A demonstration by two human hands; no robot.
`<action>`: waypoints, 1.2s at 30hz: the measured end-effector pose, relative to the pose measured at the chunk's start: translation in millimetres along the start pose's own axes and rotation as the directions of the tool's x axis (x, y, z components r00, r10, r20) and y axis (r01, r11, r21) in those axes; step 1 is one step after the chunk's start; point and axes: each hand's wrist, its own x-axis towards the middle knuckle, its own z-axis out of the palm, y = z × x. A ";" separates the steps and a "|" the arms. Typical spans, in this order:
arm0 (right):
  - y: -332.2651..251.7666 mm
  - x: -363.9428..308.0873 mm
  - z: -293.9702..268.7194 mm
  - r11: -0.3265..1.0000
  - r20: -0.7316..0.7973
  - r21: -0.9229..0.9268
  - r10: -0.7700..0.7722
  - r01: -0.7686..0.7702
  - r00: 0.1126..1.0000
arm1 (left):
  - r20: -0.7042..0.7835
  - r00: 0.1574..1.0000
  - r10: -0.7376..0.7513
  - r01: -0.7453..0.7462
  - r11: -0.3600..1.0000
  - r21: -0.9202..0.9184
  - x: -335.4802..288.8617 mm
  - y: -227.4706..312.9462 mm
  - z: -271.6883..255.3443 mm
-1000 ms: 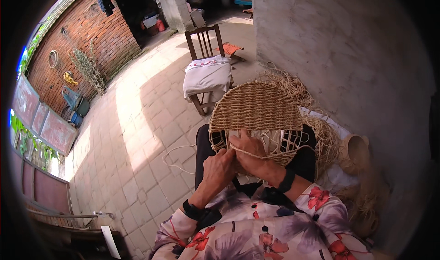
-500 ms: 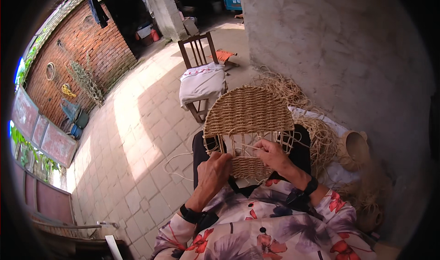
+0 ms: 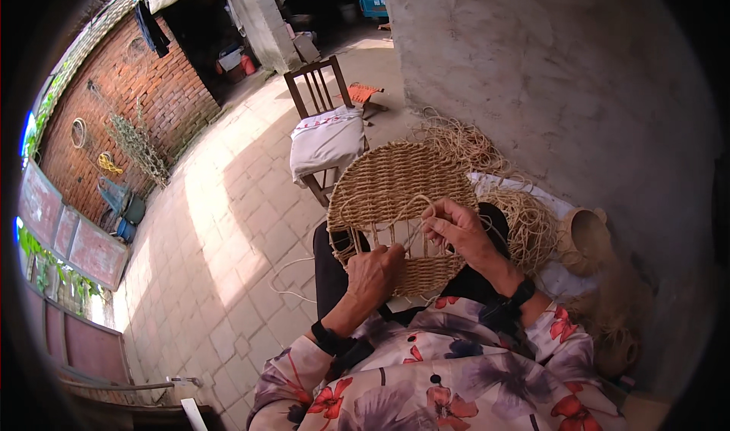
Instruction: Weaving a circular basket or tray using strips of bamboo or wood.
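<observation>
A half-round woven straw piece (image 3: 403, 179), tightly woven at its far end, rests across my lap. A gap with bare upright cords lies across its middle, and a narrower woven band (image 3: 427, 277) is on the near side. My left hand (image 3: 374, 271) is closed on the piece at the left of the gap, its fingertips partly hidden. My right hand (image 3: 461, 235) pinches a straw cord (image 3: 415, 198) over the right of the gap. This cord bends in a loop above the weave.
Heaps of loose straw cord (image 3: 525, 222) lie on white sheeting at the right, beside a round woven basket (image 3: 584, 241). Ahead stands a wooden chair (image 3: 328, 131) with a cloth-covered seat, with an orange-topped stool (image 3: 363, 94) behind. A grey wall (image 3: 532, 74) rises at the right.
My right hand has lifted slightly and moved right, drawing the cord up into a loop over the weave. My left hand has shifted right along the gap.
</observation>
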 end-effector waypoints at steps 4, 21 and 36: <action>7.3 24.4 16.1 0.993 0.163 -0.099 -0.042 0.059 0.986 | 0.009 1.000 0.006 -0.006 0.999 0.045 9.1 6.8 -3.1; 28.7 19.8 48.7 0.359 0.334 -0.861 -0.134 0.360 0.933 | 0.188 0.962 -0.199 0.228 0.962 -0.147 0.7 6.4 -19.3; 25.7 -51.1 -82.5 0.939 -0.286 -0.338 -0.037 -0.064 0.958 | -0.071 0.997 -0.006 -0.002 0.994 -0.113 2.9 21.5 -22.4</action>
